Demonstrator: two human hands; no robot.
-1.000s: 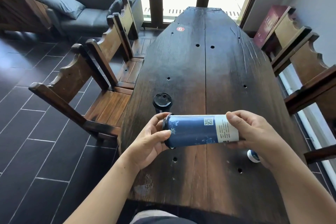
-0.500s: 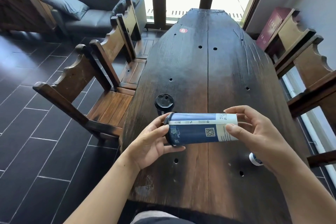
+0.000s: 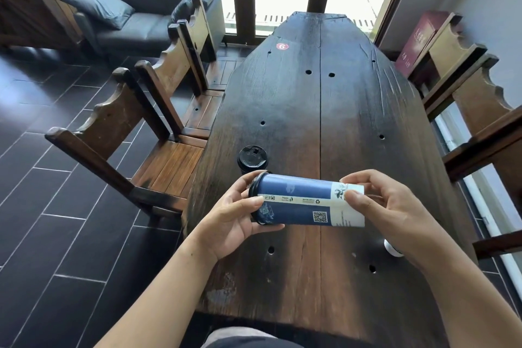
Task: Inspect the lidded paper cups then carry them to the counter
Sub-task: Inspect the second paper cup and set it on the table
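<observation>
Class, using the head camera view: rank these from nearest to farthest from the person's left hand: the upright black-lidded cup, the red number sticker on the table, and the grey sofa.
Measured from the left hand:
1. Black-lidded cup, standing on the table just beyond the fingers.
2. Red number sticker, far up the table, near its window end.
3. Grey sofa, off the table, back left by the window.

Cup (image 3: 306, 202) sideways above table (image 3: 353, 110), second cup (image 3: 252, 157) upright behind
</observation>
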